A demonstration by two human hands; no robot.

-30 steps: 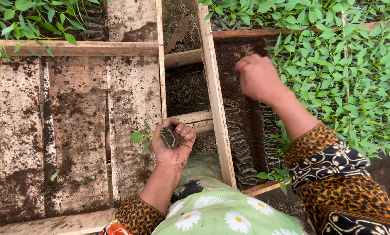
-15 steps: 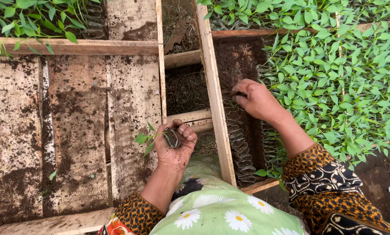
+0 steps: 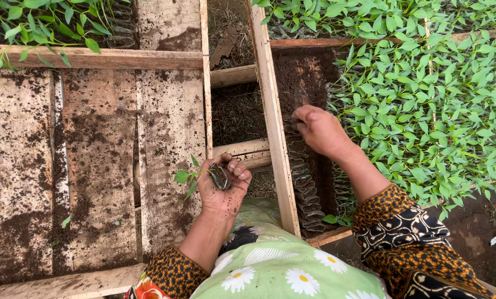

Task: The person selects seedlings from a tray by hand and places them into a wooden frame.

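Meanwhile, the left hand (image 3: 223,188) is curled tight around a small green seedling (image 3: 188,176) with a dark soil plug, above the wooden frame's (image 3: 271,111) near rail; the right hand (image 3: 320,130), fingers bunched together, presses the emptied soil sleeves (image 3: 303,182) beside the leafy seedling bed (image 3: 425,111).

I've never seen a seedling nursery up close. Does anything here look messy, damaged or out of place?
Mostly just loose soil smeared over the bare wooden boards. A few stray leaves lie there too. The left hand holds one seedling out of its row; the right hand rests on empty soil pots.
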